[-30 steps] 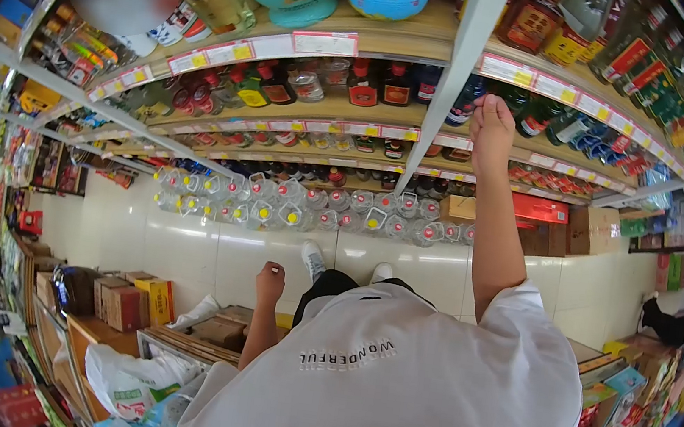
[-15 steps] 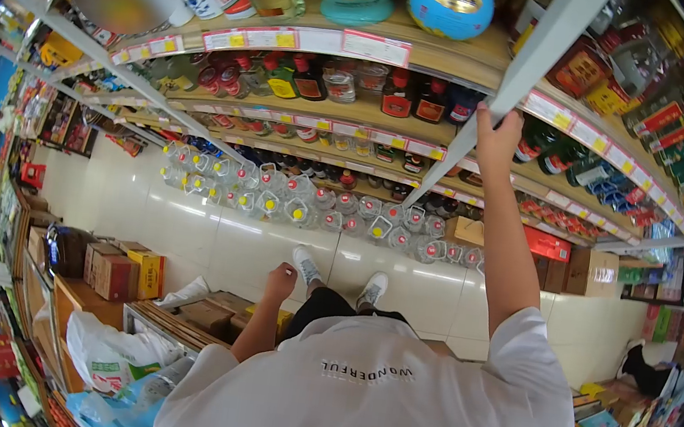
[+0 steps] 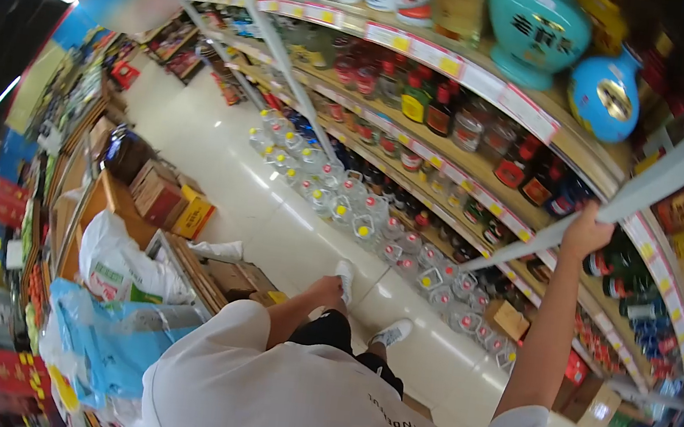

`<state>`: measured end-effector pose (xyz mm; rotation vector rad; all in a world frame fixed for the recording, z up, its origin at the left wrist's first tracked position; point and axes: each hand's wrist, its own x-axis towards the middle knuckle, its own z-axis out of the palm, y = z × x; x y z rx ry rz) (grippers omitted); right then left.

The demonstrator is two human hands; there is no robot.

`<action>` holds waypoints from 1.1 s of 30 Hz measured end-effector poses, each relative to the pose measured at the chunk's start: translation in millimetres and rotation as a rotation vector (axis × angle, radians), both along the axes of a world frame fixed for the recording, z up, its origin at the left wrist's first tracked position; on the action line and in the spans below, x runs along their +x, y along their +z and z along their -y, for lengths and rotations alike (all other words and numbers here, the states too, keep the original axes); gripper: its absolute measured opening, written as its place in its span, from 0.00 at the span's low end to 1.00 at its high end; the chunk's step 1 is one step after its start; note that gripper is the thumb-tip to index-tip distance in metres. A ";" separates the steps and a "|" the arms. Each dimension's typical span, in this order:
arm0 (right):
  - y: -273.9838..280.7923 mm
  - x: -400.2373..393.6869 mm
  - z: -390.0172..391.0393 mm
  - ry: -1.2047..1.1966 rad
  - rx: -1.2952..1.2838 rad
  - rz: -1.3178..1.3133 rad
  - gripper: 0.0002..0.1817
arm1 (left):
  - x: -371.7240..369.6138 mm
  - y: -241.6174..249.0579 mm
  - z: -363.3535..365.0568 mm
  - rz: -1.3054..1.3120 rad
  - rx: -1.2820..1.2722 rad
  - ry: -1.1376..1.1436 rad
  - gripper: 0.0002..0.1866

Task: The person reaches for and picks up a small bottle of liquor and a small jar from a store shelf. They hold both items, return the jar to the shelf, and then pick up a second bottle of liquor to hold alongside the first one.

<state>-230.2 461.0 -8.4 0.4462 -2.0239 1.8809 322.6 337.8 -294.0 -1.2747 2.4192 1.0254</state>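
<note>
Shelving: tiers of stocked wooden shelves [image 3: 583, 161] spread ahead of the right hand [image 3: 587, 236] and to both sides of it.
Post: the pale upright [image 3: 663, 172] is right at the right hand. Its long axis is vertical, crossing the view slantwise from above the grip to the floor below it.
Shirt: white, below and behind the right hand; its dark letters [image 3: 398, 417] are upside down and partly folded, and seem to read "WONDERFUL".
Jugs: clear plastic, with red or yellow caps [image 3: 364, 231], grouped on the floor below and left of the right hand.
Turquoise bottle: on the shelf above and left of the grip [image 3: 537, 33]; its dark characters look like 老村長.
Light-blue bottle: above the grip, nearer than the turquoise one [image 3: 605, 98]; its gold oval label is too small to read.
Right hand: raised against the post, fingers bent at its edge; whether they clasp it cannot be told. It is much the nearer hand.
Left hand: low, by the shorts [image 3: 327, 290], fingers loosely curled and away from the shelves; whether it holds anything cannot be told.
Dark-blue bottle: just left of the right fingertips, upright [image 3: 564, 201]; contact is unclear.
Price tickets: red-edged, above and left of the grip [image 3: 530, 115], unreadable.
</note>
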 end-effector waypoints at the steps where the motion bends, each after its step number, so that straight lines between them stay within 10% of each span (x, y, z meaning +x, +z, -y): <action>1: 5.6 7.4 4.0 -0.024 -0.008 0.004 0.14 | -9.3 10.5 5.1 -0.095 -0.077 0.034 0.12; 8: 18.8 12.3 0.0 -0.139 0.239 -0.022 0.21 | -128.2 118.0 66.5 -0.388 -0.376 0.094 0.21; 16: 24.8 17.4 14.4 0.004 -0.096 -0.003 0.14 | -251.7 213.5 80.3 -0.927 -0.494 0.054 0.22; 33: 27.4 22.0 16.5 -0.059 -0.133 -0.042 0.12 | -272.5 224.3 145.6 -1.105 -0.539 0.126 0.27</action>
